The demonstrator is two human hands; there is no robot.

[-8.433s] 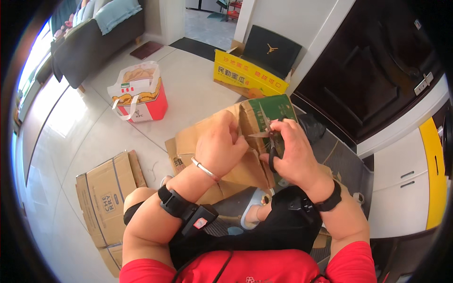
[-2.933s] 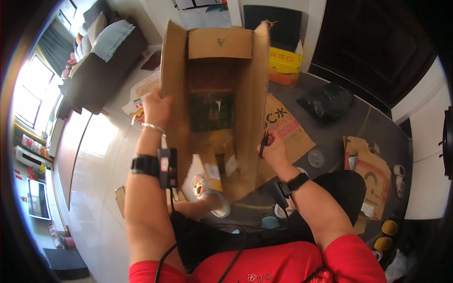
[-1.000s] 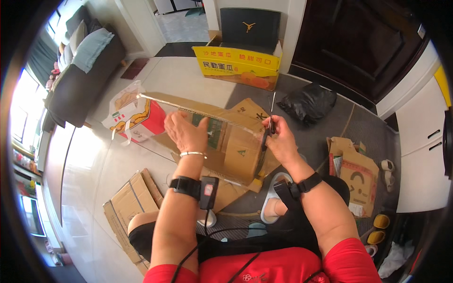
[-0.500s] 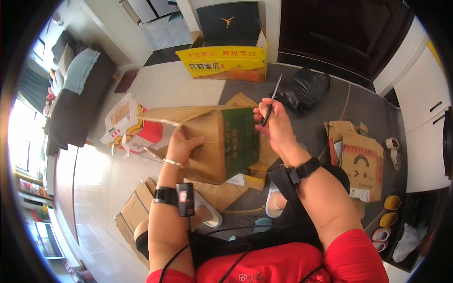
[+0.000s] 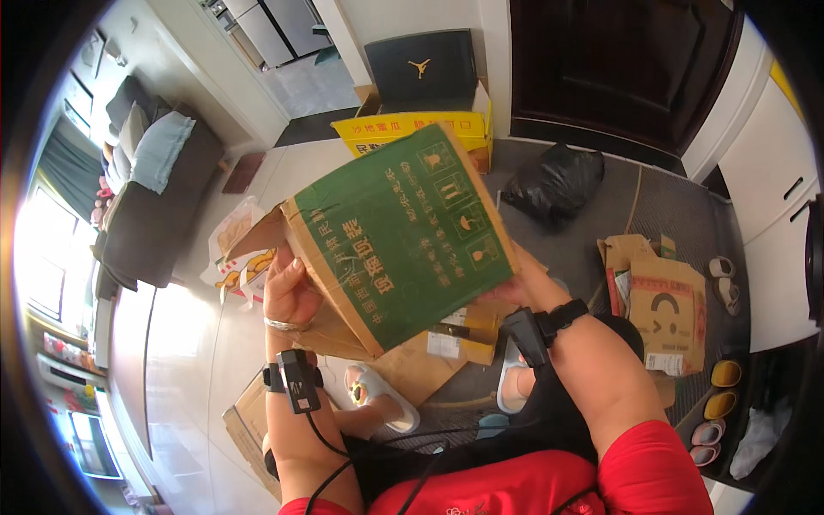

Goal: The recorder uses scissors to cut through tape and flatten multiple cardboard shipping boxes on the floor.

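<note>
A large cardboard box [image 5: 403,232] with a green printed face is held up and tilted in front of me. My left hand [image 5: 290,287] is closed on its left edge, thumb showing, beside a raised brown flap [image 5: 257,233]. At the box's lower right corner is my right hand [image 5: 512,290], touching it. Most of that hand and its fingers are hidden behind the box, so what else it may hold cannot be seen. Below the box lie flattened cardboard [image 5: 421,369] and a smaller yellow-brown carton [image 5: 482,330].
A yellow carton [image 5: 369,129] holding a black shoebox [image 5: 421,69] stands ahead by the wall. Right of it sits a black plastic bag [image 5: 558,182]. Open cartons [image 5: 661,309] and shoes [image 5: 724,386] line the right; a red-and-white bag [image 5: 236,257] stands left.
The box has been lifted and turned, its green face now toward me. My right hand has moved down and behind it; the slim bladed tool with the black handle is out of sight.
</note>
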